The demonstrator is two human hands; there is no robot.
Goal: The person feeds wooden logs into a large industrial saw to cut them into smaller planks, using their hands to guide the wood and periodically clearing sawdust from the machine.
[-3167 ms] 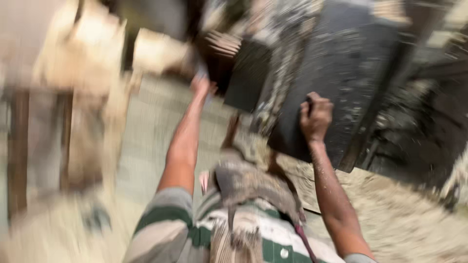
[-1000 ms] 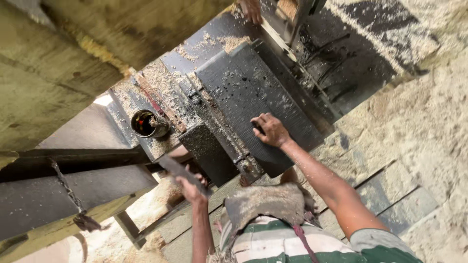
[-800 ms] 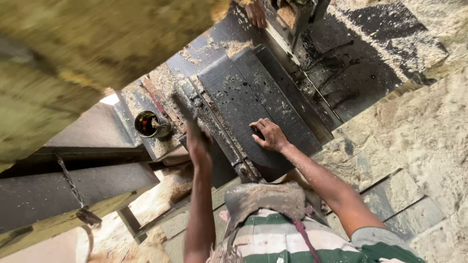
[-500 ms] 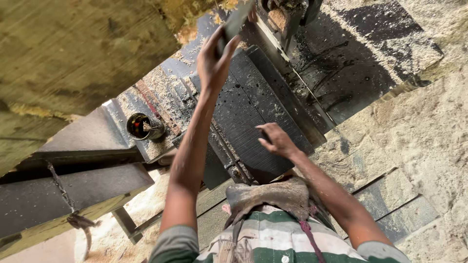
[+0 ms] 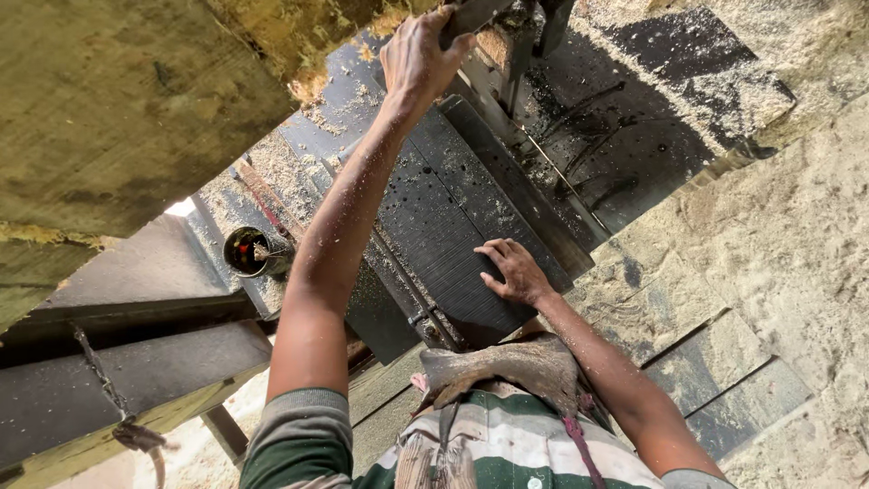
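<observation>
My left hand (image 5: 418,56) reaches far forward with the arm stretched out, its fingers wrapped around a dark metal part (image 5: 471,13) at the top of the machine. My right hand (image 5: 512,270) lies flat, fingers spread, on the near end of the dark ribbed metal table (image 5: 434,217) of a sawing machine dusted with sawdust. A brown leather apron (image 5: 507,367) hangs over my striped green and white shirt, close to the table's near edge.
A large rough timber (image 5: 118,109) fills the upper left. A small round tin (image 5: 246,251) with dark liquid sits left of the table. A chain (image 5: 104,385) hangs on a dark beam at lower left. Sawdust covers the floor boards (image 5: 742,299) on the right.
My left arm has swung up from low beside the machine to the top of it and closed on the metal part. My right hand has stayed on the table, fingers flattening.
</observation>
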